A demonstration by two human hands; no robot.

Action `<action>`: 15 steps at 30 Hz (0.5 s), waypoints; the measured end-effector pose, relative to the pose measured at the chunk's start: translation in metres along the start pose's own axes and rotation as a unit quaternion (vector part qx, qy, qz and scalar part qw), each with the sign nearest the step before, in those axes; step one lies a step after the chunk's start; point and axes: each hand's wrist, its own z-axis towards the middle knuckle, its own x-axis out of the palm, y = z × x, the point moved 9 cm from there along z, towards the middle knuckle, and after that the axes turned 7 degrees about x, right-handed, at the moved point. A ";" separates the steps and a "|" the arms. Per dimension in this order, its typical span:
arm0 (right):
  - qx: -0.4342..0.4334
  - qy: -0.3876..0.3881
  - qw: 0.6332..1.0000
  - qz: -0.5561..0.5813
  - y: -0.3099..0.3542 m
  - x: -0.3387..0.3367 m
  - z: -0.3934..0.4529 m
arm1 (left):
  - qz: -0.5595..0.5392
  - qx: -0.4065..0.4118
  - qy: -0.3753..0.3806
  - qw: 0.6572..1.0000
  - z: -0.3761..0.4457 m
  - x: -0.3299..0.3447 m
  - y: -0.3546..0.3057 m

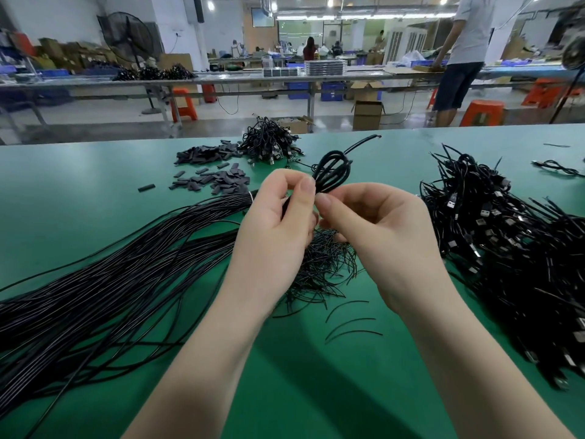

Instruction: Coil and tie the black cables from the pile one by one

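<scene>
A coiled black cable point(332, 171) stands upright above the green table point(95, 172), one end sticking out to the upper right. My left hand point(278, 217) pinches the coil's lower part between thumb and fingers. My right hand point(373, 223) pinches the same spot from the right, fingertips meeting the left thumb. Whether a tie is on the coil is hidden by my fingers. A long bundle of straight black cables point(120, 274) lies at the left. Thin black twist ties point(323, 267) lie in a heap under my hands.
A large pile of coiled cables with USB plugs point(506, 242) fills the right side. Another small pile of coils point(272, 144) and short black sleeve pieces point(215, 172) lie at the back. Beyond the table are benches, orange stools and a standing person point(462, 55).
</scene>
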 end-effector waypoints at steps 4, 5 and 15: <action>-0.004 -0.007 0.999 -0.052 -0.001 -0.003 0.001 | 0.155 0.024 0.021 0.987 0.001 -0.012 -0.003; -0.009 -0.011 0.997 -0.079 -0.002 -0.003 0.001 | 0.210 0.039 0.015 0.977 0.002 -0.015 -0.008; -0.074 -0.024 0.972 -0.220 0.008 -0.003 -0.001 | 0.245 0.036 -0.012 0.969 -0.004 -0.009 -0.013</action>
